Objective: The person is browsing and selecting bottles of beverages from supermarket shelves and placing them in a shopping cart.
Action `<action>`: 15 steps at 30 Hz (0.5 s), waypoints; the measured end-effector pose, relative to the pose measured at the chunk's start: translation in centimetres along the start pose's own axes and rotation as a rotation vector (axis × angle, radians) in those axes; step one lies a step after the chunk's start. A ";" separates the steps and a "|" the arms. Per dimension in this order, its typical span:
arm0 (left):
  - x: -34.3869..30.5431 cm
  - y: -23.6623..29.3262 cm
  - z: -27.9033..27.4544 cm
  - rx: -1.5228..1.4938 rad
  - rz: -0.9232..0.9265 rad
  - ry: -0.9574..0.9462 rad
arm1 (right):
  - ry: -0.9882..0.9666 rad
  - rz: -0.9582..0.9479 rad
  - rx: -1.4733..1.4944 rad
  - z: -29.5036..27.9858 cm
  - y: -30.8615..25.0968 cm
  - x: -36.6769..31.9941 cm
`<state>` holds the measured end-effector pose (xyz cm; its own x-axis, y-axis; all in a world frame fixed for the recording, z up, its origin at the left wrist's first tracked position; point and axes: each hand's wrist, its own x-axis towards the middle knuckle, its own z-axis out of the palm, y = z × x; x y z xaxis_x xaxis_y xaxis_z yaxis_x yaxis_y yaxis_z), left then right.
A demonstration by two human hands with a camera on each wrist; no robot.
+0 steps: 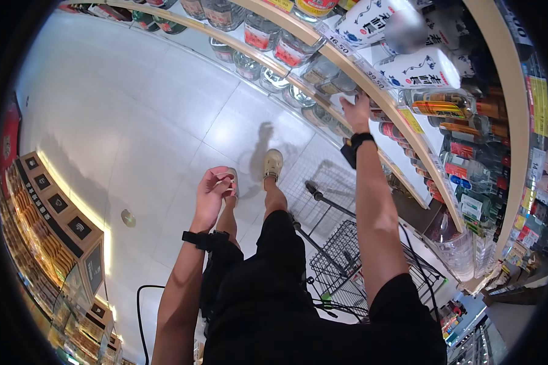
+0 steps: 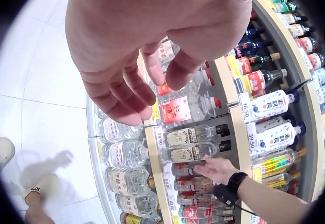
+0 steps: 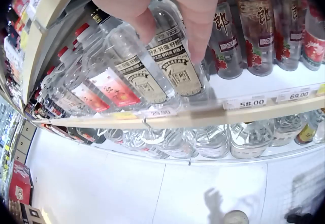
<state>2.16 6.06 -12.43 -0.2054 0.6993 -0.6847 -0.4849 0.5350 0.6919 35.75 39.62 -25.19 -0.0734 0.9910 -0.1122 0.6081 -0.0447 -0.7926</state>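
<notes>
My right hand (image 1: 358, 112) reaches into a middle shelf of bottles. In the right wrist view its thumb and fingers (image 3: 200, 36) lie on both sides of a clear bottle (image 3: 175, 61) with a beige label, gripping its upper part; the bottle leans slightly. A matching bottle (image 3: 137, 66) stands beside it. The left wrist view shows the right hand (image 2: 218, 170) by the black-capped bottles (image 2: 190, 153). My left hand (image 1: 212, 194) hangs over the floor, away from the shelf, its fingers loosely curled; in the left wrist view the left hand (image 2: 152, 41) shows nothing held.
Red-labelled bottles (image 3: 114, 87) and floral bottles (image 3: 256, 36) flank the beige-labelled pair. White patterned bottles (image 1: 423, 70) lie in view on the shelf above, larger clear bottles (image 3: 208, 137) below. A wire cart (image 1: 338, 249) stands beside my legs; a lit display (image 1: 55, 213) is at far left.
</notes>
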 end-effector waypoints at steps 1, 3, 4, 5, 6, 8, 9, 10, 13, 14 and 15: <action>-0.5 0.4 0.0 0.004 0.006 -0.001 | 0.095 -0.073 -0.025 0.2 -1.1 -2.4; -0.8 1.1 0.0 0.015 0.040 -0.023 | 0.090 0.010 0.012 -0.5 -2.3 -6.6; -1.2 1.3 -0.3 0.028 0.059 -0.037 | 0.008 0.108 0.075 -0.8 -2.8 -9.2; -1.8 1.7 -0.8 0.042 0.079 -0.052 | -0.070 0.211 0.129 -1.2 -3.3 -11.8; -2.5 2.5 -1.1 0.058 0.095 -0.049 | -0.117 0.242 0.177 -1.8 -4.4 -14.4; -3.7 4.0 -1.3 0.084 0.137 -0.059 | -0.235 0.467 0.259 -4.0 -7.5 -18.9; -4.2 4.6 -1.7 0.098 0.150 -0.060 | -0.235 0.471 0.290 -4.9 -8.1 -20.9; -4.8 5.1 -2.2 0.090 0.161 -0.068 | -0.233 0.476 0.322 -5.8 -8.7 -22.9; -6.5 6.9 -3.8 0.089 0.211 -0.100 | -0.208 0.506 0.354 -8.4 -11.1 -27.9; -7.2 7.5 -4.2 0.082 0.223 -0.106 | -0.188 0.478 0.342 -9.0 -11.1 -29.3; -7.8 7.9 -4.7 0.076 0.231 -0.112 | -0.157 0.474 0.342 -9.7 -11.9 -30.7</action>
<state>-4.02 2.61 -2.72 -0.2061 0.8529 -0.4796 -0.3696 0.3860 0.8452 38.42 10.96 -6.55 0.0119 0.8238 -0.5668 0.3159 -0.5409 -0.7795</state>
